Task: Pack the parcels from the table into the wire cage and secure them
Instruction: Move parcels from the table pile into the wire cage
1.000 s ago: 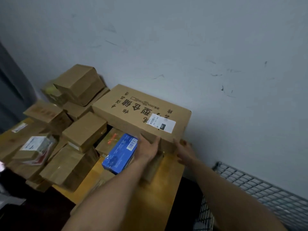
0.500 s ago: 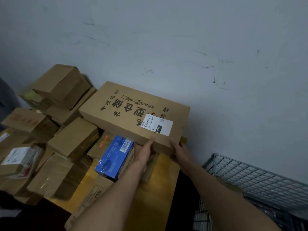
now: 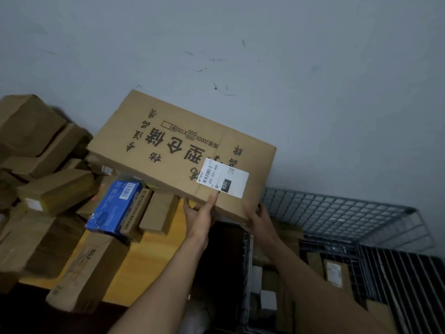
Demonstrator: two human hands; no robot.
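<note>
A yellow wooden table (image 3: 156,261) stands against a scuffed grey wall (image 3: 289,56), heaped with brown cardboard parcels (image 3: 55,189) that lean on one another at odd angles. Among them a blue box (image 3: 115,206) with a barcode sticker lies tilted, just beside two narrow cartons near the table's front. To the right of the table stands the wire cage (image 3: 337,213); its mesh panel runs along the wall, and a few parcels (image 3: 333,272) already lie inside it.

The large flat cardboard box (image 3: 168,145), printed with black Chinese characters and bearing a white shipping label (image 3: 225,178), is held tilted. Its far end is over the pile and its near right corner juts past the table edge toward the cage. Both bare forearms reach up from the lower edge of the view. The left hand (image 3: 199,213) grips the box's near edge, thumb laid flat on the top face just beside the label, fingers tucked underneath. The right hand (image 3: 258,216) holds the near right corner from below, fingers curled around the edge.
</note>
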